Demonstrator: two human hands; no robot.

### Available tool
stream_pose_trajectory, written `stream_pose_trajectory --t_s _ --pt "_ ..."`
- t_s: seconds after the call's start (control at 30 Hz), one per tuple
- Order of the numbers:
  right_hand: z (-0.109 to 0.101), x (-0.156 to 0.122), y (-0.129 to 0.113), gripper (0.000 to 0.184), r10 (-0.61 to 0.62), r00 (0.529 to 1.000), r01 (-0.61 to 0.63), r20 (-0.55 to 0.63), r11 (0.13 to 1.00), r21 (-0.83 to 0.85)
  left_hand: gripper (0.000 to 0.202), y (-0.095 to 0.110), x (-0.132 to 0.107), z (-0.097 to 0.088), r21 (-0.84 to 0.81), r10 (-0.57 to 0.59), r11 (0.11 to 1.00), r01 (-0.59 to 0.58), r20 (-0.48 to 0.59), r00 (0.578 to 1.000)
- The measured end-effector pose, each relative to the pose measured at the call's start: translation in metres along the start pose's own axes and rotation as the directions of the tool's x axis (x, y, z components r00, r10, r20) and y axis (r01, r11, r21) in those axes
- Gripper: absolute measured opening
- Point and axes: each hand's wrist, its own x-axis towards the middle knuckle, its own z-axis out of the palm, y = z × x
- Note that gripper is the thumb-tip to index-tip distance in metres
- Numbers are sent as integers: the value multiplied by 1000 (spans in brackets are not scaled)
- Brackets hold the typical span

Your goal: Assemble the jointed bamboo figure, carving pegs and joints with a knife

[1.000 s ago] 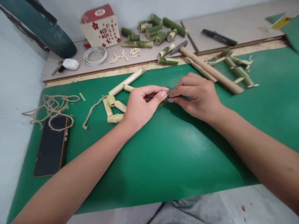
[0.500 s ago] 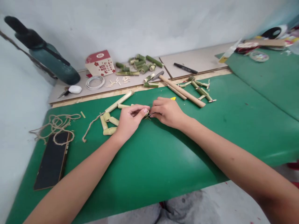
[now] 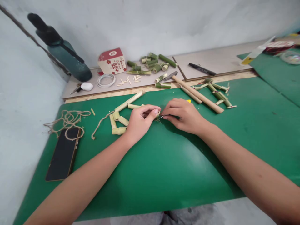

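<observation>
My left hand is closed, pinching a short bamboo piece between thumb and fingertips; most of that piece is hidden. Close to its right, my right hand is closed on a knife, whose thin blade points at the bamboo. A yellow end shows behind the right hand; I cannot tell if it belongs to the knife. Pale bamboo tubes strung together lie left of and partly behind my left hand, with a twine tail coming out of them.
Loose twine overlaps a dark phone-like slab at the left. Wooden rods and a jointed bamboo figure lie right of centre. On the back ledge stand a bottle, a box, cut bamboo and a marker.
The whole view has shifted, so everything appears farther right. Both hands keep their grips on the bamboo piece and knife; the right hand is slightly turned.
</observation>
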Motion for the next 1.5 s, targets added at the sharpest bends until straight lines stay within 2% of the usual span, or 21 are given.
stream_pose_trajectory --t_s 0.2,0.5,0.63,0.8,0.87,1.07,1.23,1.5 --pt "4 -2 -2 12 -6 994 10 -107 999 35 19 0 1 -1 -31 12 999 -12 5 1000" --pt "16 -4 -6 14 71 990 -77 -120 996 -51 11 -4 3 0 -88 -4 996 7 27 1000" --pt "16 -2 -6 18 66 994 -75 -90 993 -95 11 -5 4 0 -83 -7 996 9 16 1000" --pt "15 1 -8 19 57 998 -51 33 986 -158 14 -5 2 -1 -49 -4 999 4 -7 1000" --pt "14 1 -8 20 56 997 -47 46 983 -177 16 -4 2 -1 -37 -3 999 3 -17 1000" --pt "7 1 -2 17 5 998 0 64 998 -67 15 -1 1 1 -37 -7 999 6 -13 1000" --pt "3 -1 1 11 -68 997 68 -34 998 -13 16 -7 1 1 -34 -5 999 5 -5 1000" --pt "5 -9 1 14 -73 990 77 -119 996 36 17 -8 1 0 -84 -33 996 37 55 998"
